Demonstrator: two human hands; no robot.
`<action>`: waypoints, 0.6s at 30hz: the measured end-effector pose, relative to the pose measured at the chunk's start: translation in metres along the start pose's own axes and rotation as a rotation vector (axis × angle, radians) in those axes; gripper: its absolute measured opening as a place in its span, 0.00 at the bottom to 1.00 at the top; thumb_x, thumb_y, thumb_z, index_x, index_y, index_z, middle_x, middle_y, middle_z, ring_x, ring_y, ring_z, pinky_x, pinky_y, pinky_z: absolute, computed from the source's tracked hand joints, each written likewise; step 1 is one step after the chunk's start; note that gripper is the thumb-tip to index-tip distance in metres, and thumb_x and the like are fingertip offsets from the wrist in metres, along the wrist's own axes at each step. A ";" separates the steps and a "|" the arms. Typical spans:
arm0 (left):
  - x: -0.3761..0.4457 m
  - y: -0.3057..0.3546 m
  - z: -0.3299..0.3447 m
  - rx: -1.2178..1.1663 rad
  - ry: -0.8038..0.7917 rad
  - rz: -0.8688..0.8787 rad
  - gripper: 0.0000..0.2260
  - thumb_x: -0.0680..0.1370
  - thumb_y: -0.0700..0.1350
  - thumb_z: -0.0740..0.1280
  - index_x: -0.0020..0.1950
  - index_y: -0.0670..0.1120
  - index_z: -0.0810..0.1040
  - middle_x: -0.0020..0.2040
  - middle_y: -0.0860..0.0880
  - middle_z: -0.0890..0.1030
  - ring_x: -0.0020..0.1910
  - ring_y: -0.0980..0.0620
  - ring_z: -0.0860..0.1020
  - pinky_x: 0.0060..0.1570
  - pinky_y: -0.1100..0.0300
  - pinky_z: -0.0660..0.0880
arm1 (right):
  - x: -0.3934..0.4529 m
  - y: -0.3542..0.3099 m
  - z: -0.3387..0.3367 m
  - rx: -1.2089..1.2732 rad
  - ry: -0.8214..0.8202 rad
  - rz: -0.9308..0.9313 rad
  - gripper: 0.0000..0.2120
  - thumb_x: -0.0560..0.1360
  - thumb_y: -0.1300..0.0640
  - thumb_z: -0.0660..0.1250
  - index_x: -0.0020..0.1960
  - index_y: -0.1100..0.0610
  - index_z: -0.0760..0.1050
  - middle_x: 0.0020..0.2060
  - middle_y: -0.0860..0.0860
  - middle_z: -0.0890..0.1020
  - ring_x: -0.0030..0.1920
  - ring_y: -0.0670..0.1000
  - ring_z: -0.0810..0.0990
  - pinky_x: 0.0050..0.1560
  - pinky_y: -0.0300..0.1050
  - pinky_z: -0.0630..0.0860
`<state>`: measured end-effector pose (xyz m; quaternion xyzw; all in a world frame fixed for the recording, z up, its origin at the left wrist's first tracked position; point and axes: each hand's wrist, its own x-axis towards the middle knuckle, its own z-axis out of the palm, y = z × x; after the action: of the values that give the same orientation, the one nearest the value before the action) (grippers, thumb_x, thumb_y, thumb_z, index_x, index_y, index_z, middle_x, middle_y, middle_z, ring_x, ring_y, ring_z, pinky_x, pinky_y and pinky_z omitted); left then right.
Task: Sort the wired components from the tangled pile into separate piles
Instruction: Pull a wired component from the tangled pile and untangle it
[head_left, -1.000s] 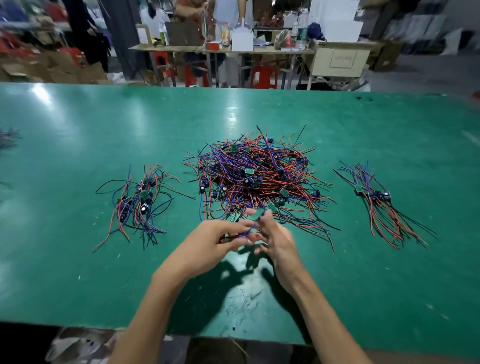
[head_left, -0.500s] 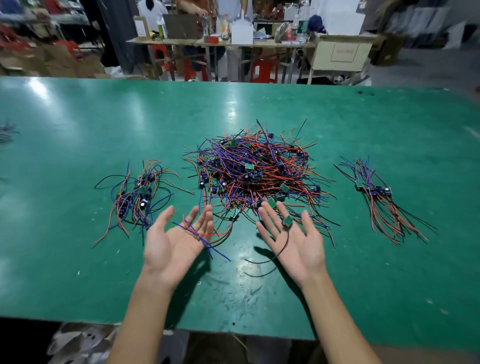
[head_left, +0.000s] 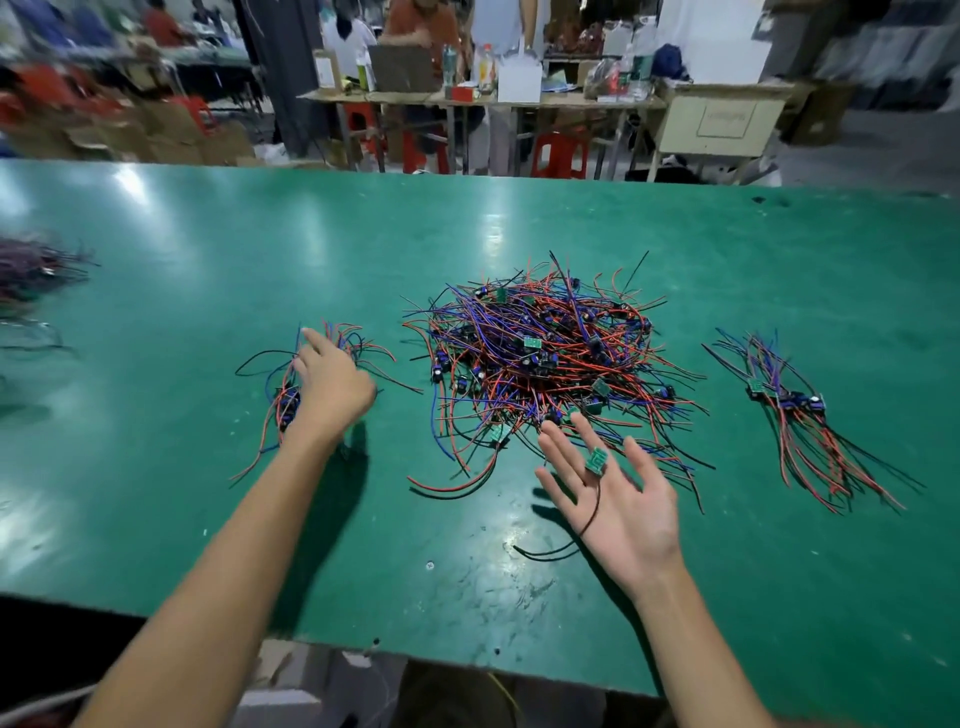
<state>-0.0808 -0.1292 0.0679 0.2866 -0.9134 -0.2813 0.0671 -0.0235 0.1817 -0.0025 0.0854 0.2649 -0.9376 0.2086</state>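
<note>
The tangled pile of red, blue and black wired components lay at the middle of the green counter, small green boards and dark blue parts showing among its loops. Two sorted piles flanked it, well apart from it on either side. The left pile held curled red, blue and black leads; the right pile had its wires lying roughly parallel and fanning toward the near edge, with a few green boards at its far end.

The left hand was stretched out over the left pile, back upward, its fingers extended and relaxed; it appeared to hold nothing, though its underside was hidden, so whether it touched the wires beneath could not be told. The right hand lay palm up just at the near edge of the tangled pile, fingers straight and spread. A single component, a small green board, rested on those open fingers, and its black wire ran down across the palm and hung off in a loop just above the counter.

At the far left edge another bundle of wires lay blurred. Beyond the counter stood a cluttered worktable with red stools beneath it.
</note>
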 end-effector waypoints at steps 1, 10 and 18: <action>0.002 -0.004 0.001 0.117 0.004 -0.007 0.40 0.78 0.40 0.68 0.78 0.30 0.43 0.78 0.32 0.53 0.77 0.35 0.54 0.75 0.45 0.53 | 0.000 0.001 0.000 0.008 0.013 0.002 0.26 0.82 0.47 0.54 0.76 0.58 0.69 0.71 0.63 0.75 0.70 0.60 0.76 0.69 0.59 0.73; -0.134 0.037 0.036 -0.608 -0.302 0.443 0.10 0.81 0.47 0.69 0.61 0.49 0.82 0.48 0.57 0.85 0.47 0.64 0.82 0.53 0.65 0.77 | -0.005 0.011 0.047 -0.532 -0.011 -0.287 0.19 0.86 0.51 0.50 0.73 0.52 0.71 0.66 0.50 0.82 0.70 0.48 0.76 0.68 0.47 0.71; -0.167 0.057 0.035 -1.146 -0.591 0.238 0.13 0.77 0.33 0.70 0.62 0.38 0.80 0.43 0.44 0.87 0.36 0.51 0.84 0.43 0.60 0.81 | -0.023 0.003 0.063 -0.869 -0.060 -0.481 0.20 0.82 0.46 0.57 0.67 0.52 0.79 0.64 0.43 0.82 0.68 0.45 0.77 0.67 0.43 0.74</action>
<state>0.0194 0.0199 0.0766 0.0129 -0.6243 -0.7809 -0.0139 -0.0047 0.1540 0.0562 -0.1000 0.6374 -0.7639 0.0104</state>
